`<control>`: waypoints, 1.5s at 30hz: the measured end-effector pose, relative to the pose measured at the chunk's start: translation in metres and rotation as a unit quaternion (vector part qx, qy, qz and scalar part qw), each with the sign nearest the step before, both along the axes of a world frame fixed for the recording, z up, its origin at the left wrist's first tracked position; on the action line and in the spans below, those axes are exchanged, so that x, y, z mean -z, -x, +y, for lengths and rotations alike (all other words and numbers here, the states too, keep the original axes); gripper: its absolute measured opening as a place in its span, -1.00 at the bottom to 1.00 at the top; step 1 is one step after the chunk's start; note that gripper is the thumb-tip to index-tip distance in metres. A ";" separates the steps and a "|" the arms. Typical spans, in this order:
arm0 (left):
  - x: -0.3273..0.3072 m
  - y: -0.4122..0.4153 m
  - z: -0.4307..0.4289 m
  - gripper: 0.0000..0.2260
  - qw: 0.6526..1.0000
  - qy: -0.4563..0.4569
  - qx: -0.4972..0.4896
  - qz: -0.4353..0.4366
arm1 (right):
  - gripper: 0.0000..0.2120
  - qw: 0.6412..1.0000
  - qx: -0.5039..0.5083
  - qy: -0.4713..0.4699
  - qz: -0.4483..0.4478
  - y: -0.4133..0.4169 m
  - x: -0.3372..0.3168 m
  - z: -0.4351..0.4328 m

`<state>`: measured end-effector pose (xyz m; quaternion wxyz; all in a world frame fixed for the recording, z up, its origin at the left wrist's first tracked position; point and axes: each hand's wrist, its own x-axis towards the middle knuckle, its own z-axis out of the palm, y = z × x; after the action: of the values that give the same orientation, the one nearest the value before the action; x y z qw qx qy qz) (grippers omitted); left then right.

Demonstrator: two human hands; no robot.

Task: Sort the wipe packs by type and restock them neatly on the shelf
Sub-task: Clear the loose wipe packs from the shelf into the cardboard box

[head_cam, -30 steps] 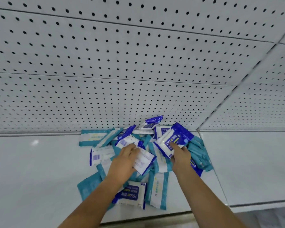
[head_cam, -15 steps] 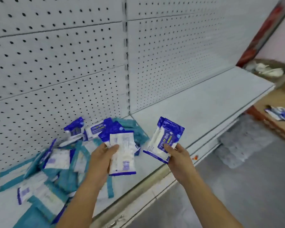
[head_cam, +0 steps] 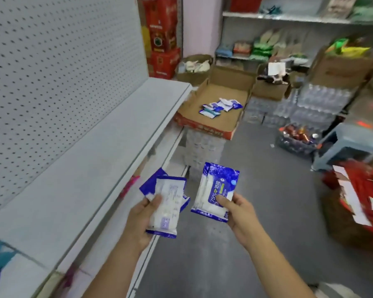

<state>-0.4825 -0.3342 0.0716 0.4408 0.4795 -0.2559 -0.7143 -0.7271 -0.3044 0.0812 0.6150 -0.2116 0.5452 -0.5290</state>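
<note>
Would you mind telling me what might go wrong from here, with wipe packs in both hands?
1. The left hand holds several fanned packs out past the front edge of the shelf; one may slip to the floor.
2. Its top pack shows a white back, while the right hand holds a blue pack face up; types might get mixed if the fronts go unchecked.

The blue wipe pack (head_cam: 215,190) pinched in the right hand (head_cam: 240,212) reads "75%", then the Chinese characters 酒精, with "Wipes" just beside them, all running lengthwise up its face. The white-backed pack (head_cam: 167,208) gripped in the left hand (head_cam: 139,219) carries fine print too small to read. Lettering on the red cartons (head_cam: 162,37) and on the cardboard tray (head_cam: 205,128) front wall is too blurred to read.
</note>
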 end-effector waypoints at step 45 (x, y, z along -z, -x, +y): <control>0.041 0.637 -0.802 -0.78 0.994 -0.036 -0.054 -0.094 | -0.77 0.997 -0.006 -0.013 0.070 0.628 0.040 -0.787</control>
<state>-1.1197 -1.1358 0.0310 0.4350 0.5727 -0.2443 -0.6504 -1.3546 -1.0914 0.0414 0.5811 -0.2433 0.5926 -0.5019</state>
